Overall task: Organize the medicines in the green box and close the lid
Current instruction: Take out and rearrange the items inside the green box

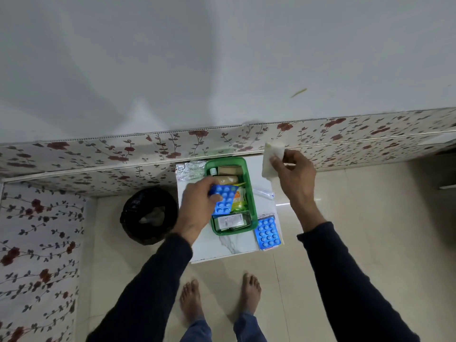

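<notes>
The green box stands open on a small white marble-topped table. Inside lie a small bottle, two tan rolls, an orange-green sachet and a white-labelled pack. My left hand holds a blue blister strip over the box's left side. My right hand is raised to the right of the box and grips a white piece, possibly the lid. A second blue blister strip lies on the table right of the box, and a silver strip lies at its back left.
A black bin with a liner stands on the floor left of the table. A floral-patterned ledge runs behind the table and down the left side. A small clear tube lies right of the box. My bare feet stand below the table.
</notes>
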